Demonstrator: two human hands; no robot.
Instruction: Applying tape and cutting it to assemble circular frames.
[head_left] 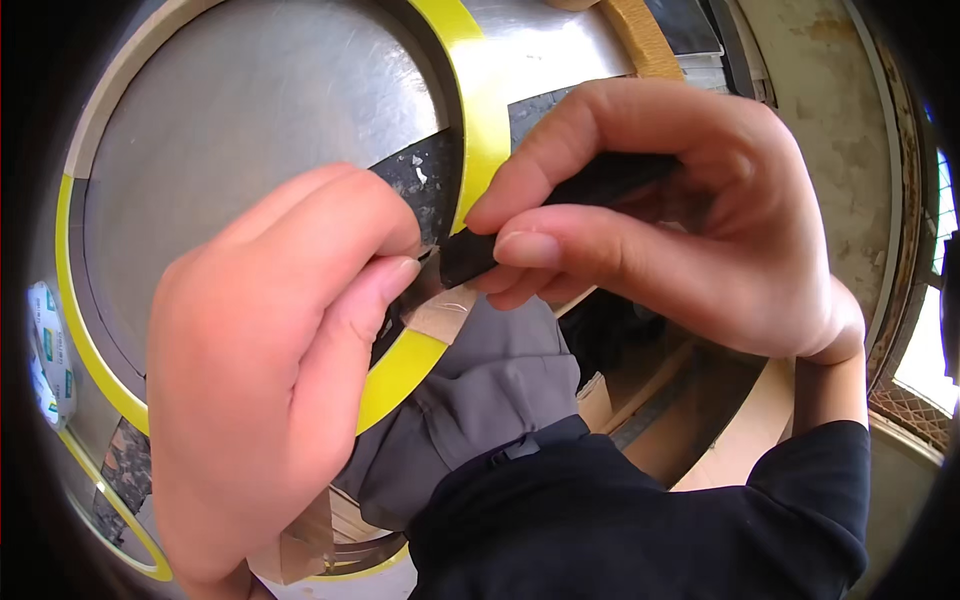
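Black piece [468,258] between right fingers [505,195]

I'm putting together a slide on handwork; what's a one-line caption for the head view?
Left hand, pinched shut, beside the right hand, which holds a black piece before a yellow-edged ring.

Prob. a workshop or sim. light-industrial rm. Main clue: metal worktop [260,80] w/ yellow edging [485,110] & a dark, scuffed patch [425,180]. R of worktop: stained wall [830,110], then bright window [930,335] w/ rusty mesh [915,412]. Worktop's far R: brown board edge [645,40]. Near-R of worktop: tan cardboard-like pcs [595,405].
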